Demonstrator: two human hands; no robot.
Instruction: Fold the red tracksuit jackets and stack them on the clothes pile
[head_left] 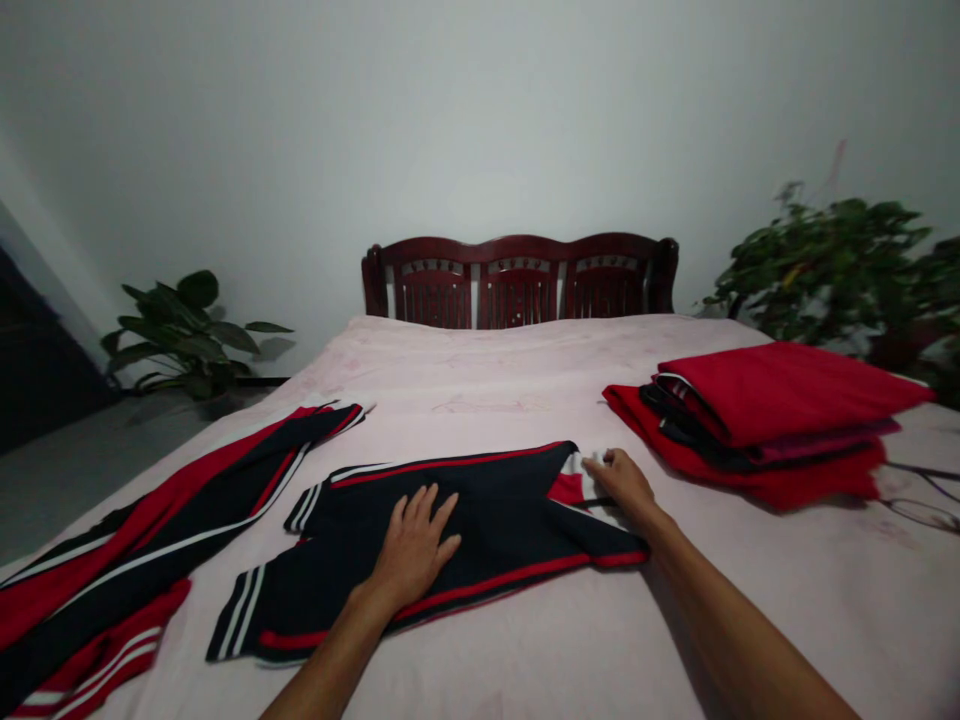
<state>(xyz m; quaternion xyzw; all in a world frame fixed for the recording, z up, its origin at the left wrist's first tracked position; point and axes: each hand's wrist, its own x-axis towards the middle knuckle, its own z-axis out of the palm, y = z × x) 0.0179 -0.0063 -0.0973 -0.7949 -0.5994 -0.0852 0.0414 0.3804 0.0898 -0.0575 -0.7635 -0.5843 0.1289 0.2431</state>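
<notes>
A black tracksuit top (510, 520) with red and white stripes lies spread on a pale pink bedsheet (525, 380). My left hand (415, 545) rests flat on its middle, fingers apart. My right hand (622, 483) is at its upper right edge, near a red and white collar area, with the fingers pinching the cloth there. To the left lies a long black and red striped garment (172, 510), out of reach of both hands. A folded stack of red and black clothes (780, 395) sits to the right of my right hand, not touching it.
A pair of glasses (919, 513) lies on the sheet at the far right. A dark red wooden headboard (517, 285) stands at the far end of the bed. Potted plants (184, 335) (825, 265) flank it, and a grey floor (90, 470) shows at left.
</notes>
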